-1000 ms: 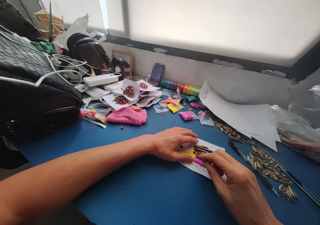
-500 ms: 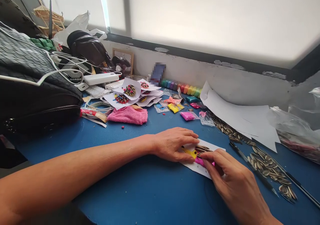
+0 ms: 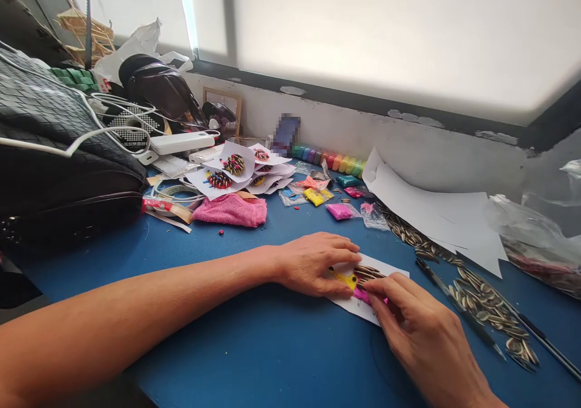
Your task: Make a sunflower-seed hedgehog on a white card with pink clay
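My left hand (image 3: 313,264) lies flat on the left part of a small white paper (image 3: 358,312), fingers spread. On the paper is a shape of yellow clay (image 3: 345,281) with a dark round eye and pink clay (image 3: 362,295). Striped sunflower seeds (image 3: 370,271) stick in the pink clay. My right hand (image 3: 415,320) is over the paper's right part, thumb and forefinger pinched on a sunflower seed at the clay. Its fingers hide part of the pink clay and most of the seed they hold.
Loose sunflower seeds (image 3: 492,308) lie to the right beside a pen (image 3: 463,308). Large white sheets (image 3: 436,214) are behind. Bagged clay (image 3: 319,196), finished seed pictures (image 3: 236,164), a pink cloth (image 3: 230,210) and a black bag (image 3: 68,172) fill the back and left.
My right fingertips have shifted slightly, staying at the clay among the seeds. My left hand keeps its place on the paper. The view has moved a little.
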The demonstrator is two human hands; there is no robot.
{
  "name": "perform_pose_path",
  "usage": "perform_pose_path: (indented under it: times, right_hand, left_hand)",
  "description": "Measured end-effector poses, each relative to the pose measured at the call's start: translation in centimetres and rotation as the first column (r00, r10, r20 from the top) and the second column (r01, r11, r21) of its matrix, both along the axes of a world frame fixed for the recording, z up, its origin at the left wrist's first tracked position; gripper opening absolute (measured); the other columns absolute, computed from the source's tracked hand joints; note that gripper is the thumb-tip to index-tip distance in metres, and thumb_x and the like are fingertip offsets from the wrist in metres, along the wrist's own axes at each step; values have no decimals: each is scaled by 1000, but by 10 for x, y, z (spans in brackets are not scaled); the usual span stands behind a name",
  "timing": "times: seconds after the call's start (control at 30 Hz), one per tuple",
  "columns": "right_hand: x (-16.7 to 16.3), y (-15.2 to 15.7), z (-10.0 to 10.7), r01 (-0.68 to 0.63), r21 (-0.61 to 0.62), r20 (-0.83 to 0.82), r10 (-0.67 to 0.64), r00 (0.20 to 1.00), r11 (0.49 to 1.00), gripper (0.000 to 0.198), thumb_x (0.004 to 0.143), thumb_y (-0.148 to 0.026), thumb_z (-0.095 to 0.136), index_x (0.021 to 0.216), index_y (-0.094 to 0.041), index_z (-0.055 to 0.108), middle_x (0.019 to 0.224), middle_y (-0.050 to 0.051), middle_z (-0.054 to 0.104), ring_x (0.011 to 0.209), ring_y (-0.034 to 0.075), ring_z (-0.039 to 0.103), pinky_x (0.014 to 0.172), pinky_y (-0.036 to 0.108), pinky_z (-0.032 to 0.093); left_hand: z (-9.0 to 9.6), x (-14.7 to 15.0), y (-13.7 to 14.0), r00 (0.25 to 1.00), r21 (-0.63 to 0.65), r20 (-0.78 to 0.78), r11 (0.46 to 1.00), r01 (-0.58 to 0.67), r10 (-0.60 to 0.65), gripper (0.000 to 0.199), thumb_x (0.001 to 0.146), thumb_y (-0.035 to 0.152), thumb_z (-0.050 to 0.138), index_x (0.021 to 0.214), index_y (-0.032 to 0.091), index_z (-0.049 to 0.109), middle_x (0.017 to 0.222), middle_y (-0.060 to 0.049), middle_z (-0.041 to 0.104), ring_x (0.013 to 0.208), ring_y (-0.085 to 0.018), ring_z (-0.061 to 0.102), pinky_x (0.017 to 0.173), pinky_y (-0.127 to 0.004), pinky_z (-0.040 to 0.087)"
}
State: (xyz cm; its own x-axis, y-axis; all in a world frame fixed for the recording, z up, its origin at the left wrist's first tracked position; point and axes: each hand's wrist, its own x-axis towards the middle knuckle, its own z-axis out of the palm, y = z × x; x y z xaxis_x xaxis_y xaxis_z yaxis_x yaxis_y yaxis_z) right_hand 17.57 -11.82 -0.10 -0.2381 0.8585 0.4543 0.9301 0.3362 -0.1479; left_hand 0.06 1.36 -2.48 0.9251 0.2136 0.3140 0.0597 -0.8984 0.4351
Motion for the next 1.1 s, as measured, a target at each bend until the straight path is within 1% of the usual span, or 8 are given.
perform_pose_path:
  times: [0.5, 0.67, 0.77, 0.87, 0.93, 1.0, 1.07, 1.1]
  right_hand:
    - [1, -4, -3, 17, 37, 132, -22, 991, 999, 31, 100, -29, 41, 84, -25, 67, 70, 0, 62, 59, 13, 64, 51, 23, 46]
    - [16, -6, 13, 64, 77, 128, -73, 989, 995, 25, 99, -33, 45, 87, -26, 65, 73, -1, 63, 57, 12, 62, 49, 22, 43]
    - [41, -3, 25, 188, 109, 101, -199, 975, 976, 22, 95, -40, 49, 87, -27, 66, 75, -2, 66, 52, 12, 60, 46, 24, 41]
    - [69, 2, 35, 365, 67, 72, -369, 927, 929, 27, 91, -45, 47, 86, -27, 67, 77, 0, 71, 55, 16, 63, 47, 27, 41]
    - [84, 4, 40, 513, -9, 66, -512, 857, 858, 31, 88, -45, 44, 81, -26, 67, 73, 3, 71, 57, 20, 63, 49, 30, 41]
    - [95, 6, 43, 634, -126, 102, -626, 773, 763, 30, 87, -42, 43, 80, -25, 67, 73, 5, 70, 61, 23, 64, 51, 31, 41]
    - [102, 8, 45, 694, -216, 145, -681, 718, 687, 29, 86, -38, 42, 82, -25, 67, 74, 6, 71, 66, 24, 65, 54, 32, 41]
    - [104, 9, 45, 705, -242, 159, -689, 707, 667, 28, 87, -37, 42, 83, -25, 67, 76, 6, 71, 68, 24, 65, 55, 32, 42]
  left_hand:
    - [-1, 0, -1, 1000, -6, -7, 1000, -14, 14, 47, 90, 40, 64, 128, 15, 57, 143, -16, 51, 135, -28, 46, 115, -39, 33]
    - [0, 0, -1, 1000, -9, -11, 1000, -12, 11, 53, 89, 41, 65, 131, 10, 56, 143, -18, 51, 135, -29, 46, 115, -38, 32]
    - [1, 0, -2, 999, -21, -28, 1000, -20, 19, 54, 90, 42, 64, 132, 10, 55, 143, -18, 51, 136, -30, 45, 116, -40, 32]
    - [3, -1, -3, 999, -49, -41, 998, -31, 29, 54, 90, 44, 63, 133, 12, 55, 145, -17, 49, 137, -30, 43, 116, -41, 32]
    - [4, -1, -4, 998, -71, -48, 997, -39, 36, 54, 90, 45, 61, 134, 14, 55, 146, -16, 48, 137, -30, 42, 116, -42, 32]
    - [5, -2, -6, 997, -86, -57, 995, -54, 50, 54, 91, 45, 61, 135, 17, 54, 148, -14, 47, 138, -30, 42, 116, -43, 32]
    - [6, -3, -7, 995, -96, -73, 993, -72, 65, 56, 90, 45, 61, 137, 18, 52, 149, -13, 45, 139, -30, 41, 116, -44, 32]
    - [7, -3, -8, 995, -99, -77, 992, -75, 67, 56, 90, 44, 62, 139, 18, 51, 150, -13, 45, 139, -30, 40, 116, -44, 33]
